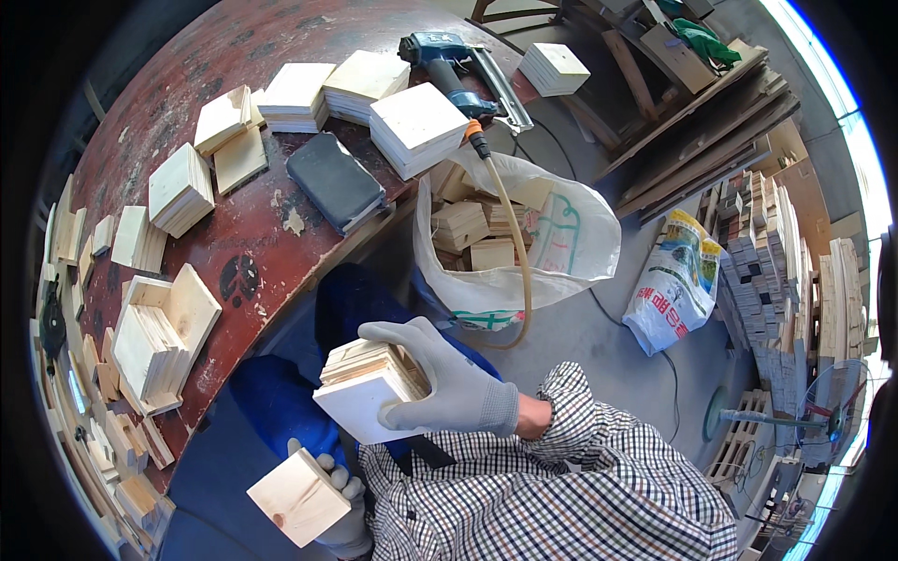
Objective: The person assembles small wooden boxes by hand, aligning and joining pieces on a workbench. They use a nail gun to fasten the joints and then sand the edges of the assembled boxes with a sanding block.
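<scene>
Head view: wood stack [369, 388] inside right grip [440, 379].

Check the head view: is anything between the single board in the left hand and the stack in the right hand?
Nothing visible. The left hand holds a single square board low, and the right hand grips the stack of boards just above it. Only a gap shows between them, with the blue trousers behind.
</scene>
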The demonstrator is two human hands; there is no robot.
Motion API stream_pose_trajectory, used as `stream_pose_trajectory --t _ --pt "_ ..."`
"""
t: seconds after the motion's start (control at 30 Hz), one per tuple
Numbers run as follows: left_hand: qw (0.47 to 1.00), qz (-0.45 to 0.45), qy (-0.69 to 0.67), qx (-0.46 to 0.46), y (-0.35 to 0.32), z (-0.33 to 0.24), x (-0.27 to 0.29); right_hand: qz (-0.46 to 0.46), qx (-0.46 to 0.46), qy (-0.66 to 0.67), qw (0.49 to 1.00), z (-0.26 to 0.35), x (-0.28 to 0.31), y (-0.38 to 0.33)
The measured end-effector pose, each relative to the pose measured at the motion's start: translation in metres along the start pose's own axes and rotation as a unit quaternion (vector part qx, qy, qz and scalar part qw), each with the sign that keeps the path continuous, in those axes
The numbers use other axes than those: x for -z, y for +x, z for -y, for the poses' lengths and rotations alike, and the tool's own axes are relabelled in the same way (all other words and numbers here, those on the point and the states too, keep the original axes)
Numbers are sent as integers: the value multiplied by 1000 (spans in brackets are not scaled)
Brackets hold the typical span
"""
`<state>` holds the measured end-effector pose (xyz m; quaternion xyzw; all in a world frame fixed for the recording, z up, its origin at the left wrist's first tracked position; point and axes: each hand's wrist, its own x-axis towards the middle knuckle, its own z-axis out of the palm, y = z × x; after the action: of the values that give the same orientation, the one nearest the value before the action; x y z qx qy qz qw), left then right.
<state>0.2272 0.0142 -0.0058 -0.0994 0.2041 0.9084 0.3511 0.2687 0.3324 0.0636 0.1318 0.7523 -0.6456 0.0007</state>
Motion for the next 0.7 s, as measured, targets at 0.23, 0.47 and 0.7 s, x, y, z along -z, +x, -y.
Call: stream_pose_trajectory --t 0.23,0.47,0.7 --pt "999 -32 1 5 6 3 -13 -23 66 8 998 -9 -15 0" --pt "771 -59 624 -112 -3 8 -2 -16 69 27 997 -12 -25 0" --pt "437 -105 886 -116 0 16 -14 -32 74 22 997 -16 -20 1"
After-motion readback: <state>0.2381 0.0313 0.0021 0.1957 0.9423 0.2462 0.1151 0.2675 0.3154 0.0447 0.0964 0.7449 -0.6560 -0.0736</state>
